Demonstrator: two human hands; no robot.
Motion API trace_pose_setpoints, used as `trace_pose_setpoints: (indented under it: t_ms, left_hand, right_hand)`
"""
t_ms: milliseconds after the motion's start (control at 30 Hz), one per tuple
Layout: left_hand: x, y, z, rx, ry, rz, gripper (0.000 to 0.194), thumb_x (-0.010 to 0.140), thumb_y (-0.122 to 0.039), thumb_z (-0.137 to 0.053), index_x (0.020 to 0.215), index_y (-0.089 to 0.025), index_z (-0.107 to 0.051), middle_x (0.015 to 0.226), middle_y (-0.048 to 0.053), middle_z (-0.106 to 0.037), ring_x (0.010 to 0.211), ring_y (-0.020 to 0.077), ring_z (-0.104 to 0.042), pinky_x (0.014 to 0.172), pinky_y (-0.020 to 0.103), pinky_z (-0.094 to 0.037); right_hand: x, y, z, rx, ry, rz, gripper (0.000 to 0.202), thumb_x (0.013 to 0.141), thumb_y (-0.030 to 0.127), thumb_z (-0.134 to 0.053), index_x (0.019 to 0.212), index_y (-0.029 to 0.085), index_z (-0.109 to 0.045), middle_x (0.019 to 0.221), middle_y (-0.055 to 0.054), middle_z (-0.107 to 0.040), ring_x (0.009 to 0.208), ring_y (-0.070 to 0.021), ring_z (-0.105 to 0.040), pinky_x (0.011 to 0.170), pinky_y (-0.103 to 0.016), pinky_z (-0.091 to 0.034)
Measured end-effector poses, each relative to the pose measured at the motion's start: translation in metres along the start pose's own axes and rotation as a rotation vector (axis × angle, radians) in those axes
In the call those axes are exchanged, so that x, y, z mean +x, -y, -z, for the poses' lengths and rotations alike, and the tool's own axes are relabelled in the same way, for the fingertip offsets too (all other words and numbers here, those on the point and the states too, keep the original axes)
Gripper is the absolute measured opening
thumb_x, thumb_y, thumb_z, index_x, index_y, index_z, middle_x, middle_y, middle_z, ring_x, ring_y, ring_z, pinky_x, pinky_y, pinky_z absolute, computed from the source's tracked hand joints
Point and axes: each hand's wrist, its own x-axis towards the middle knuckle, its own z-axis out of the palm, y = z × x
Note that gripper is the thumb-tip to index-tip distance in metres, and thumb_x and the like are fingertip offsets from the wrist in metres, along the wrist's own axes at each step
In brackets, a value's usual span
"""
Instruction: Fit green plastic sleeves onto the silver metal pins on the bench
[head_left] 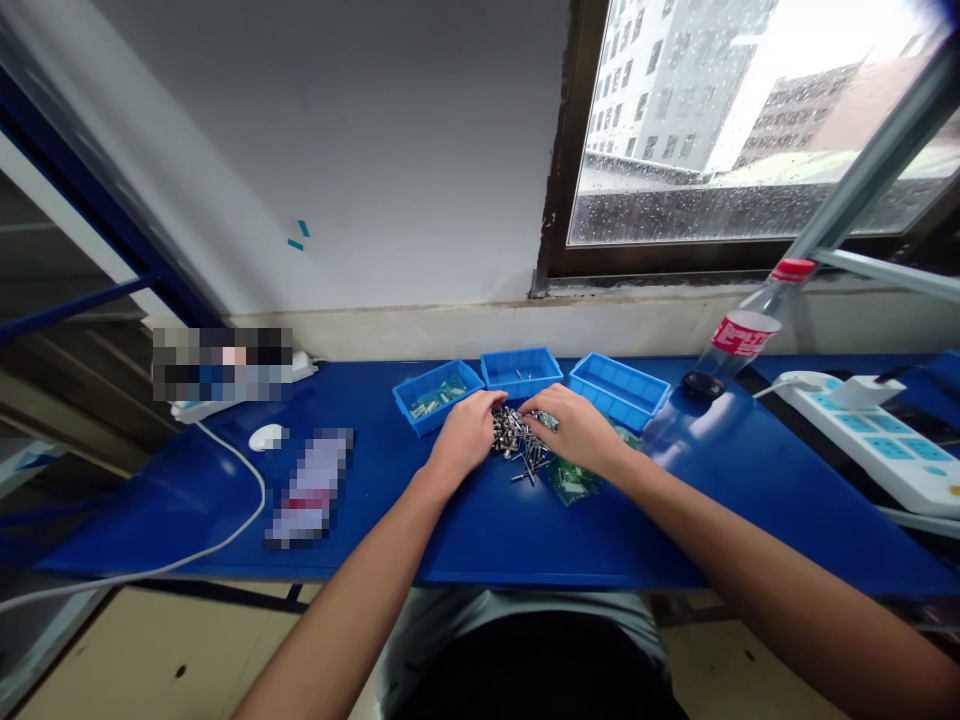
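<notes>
Silvery metal pieces [531, 457], blue tabletop [480, 545]

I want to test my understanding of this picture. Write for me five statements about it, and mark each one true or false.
1. The left hand and the right hand are at the metal parts. True.
2. Three blue trays are beyond the metal parts. True.
3. The green bag lies left of the metal parts. False: it lies on their right.
4. The bottle is left of the trays. False: it is on their right.
5. A white power strip is right of the bottle. True.
</notes>
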Motion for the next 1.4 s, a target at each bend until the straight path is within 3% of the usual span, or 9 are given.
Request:
trace_pose_setpoints:
  t_ms: [200, 467, 933, 1200, 1400]
  left_hand:
    - [0.000, -0.002, 0.001, 0.006, 0.020, -0.008, 0.037, 0.102, -0.012, -0.045, 0.125, -0.017, -0.074, 0.122, 0.011, -0.077, 0.111, 0.0271, -0.073, 0.103, 0.044, -0.059]
    - [-0.001, -0.001, 0.000, 0.012, 0.022, -0.032, 0.036, 0.103, -0.014, -0.045, 0.125, -0.018, -0.074, 0.122, 0.011, -0.076, 0.112, 0.0266, -0.073, 0.103, 0.043, -0.057]
    - [-0.001, -0.005, 0.000, 0.002, 0.032, -0.042, 0.030, 0.102, -0.018, -0.051, 0.120, -0.019, -0.075, 0.120, 0.011, -0.076, 0.109, 0.0271, -0.072, 0.101, 0.042, -0.058]
    - [-0.001, -0.006, 0.000, 0.015, 0.047, -0.027, 0.029, 0.103, -0.019, -0.051, 0.120, -0.019, -0.075, 0.120, 0.012, -0.076, 0.112, 0.0279, -0.071, 0.102, 0.044, -0.056]
    - [-0.001, -0.008, 0.000, 0.017, 0.061, -0.022, 0.028, 0.101, -0.020, -0.054, 0.119, -0.017, -0.075, 0.121, 0.013, -0.076, 0.113, 0.0293, -0.071, 0.103, 0.045, -0.056]
  right_hand:
    - [0.001, 0.008, 0.002, 0.035, 0.147, 0.196, 0.020, 0.103, 0.030, -0.066, 0.114, 0.028, -0.082, 0.114, -0.008, -0.079, 0.111, -0.0296, -0.063, 0.101, -0.050, -0.056]
    - [0.002, 0.011, -0.004, -0.052, 0.168, 0.162, 0.019, 0.102, 0.022, -0.066, 0.108, 0.023, -0.083, 0.109, -0.011, -0.075, 0.105, -0.0297, -0.064, 0.095, -0.047, -0.057]
    - [0.001, 0.002, -0.009, -0.024, 0.174, 0.188, 0.030, 0.098, 0.008, -0.060, 0.111, 0.026, -0.080, 0.110, -0.007, -0.081, 0.106, -0.0272, -0.070, 0.099, -0.044, -0.056]
    - [-0.001, 0.003, -0.013, -0.024, 0.122, 0.116, 0.028, 0.091, 0.001, -0.060, 0.102, 0.020, -0.076, 0.098, -0.009, -0.077, 0.099, -0.0266, -0.068, 0.088, -0.039, -0.056]
    - [-0.002, 0.001, -0.015, -0.018, 0.132, 0.089, 0.025, 0.095, 0.005, -0.059, 0.104, 0.021, -0.076, 0.101, -0.009, -0.076, 0.099, -0.0259, -0.068, 0.087, -0.038, -0.056]
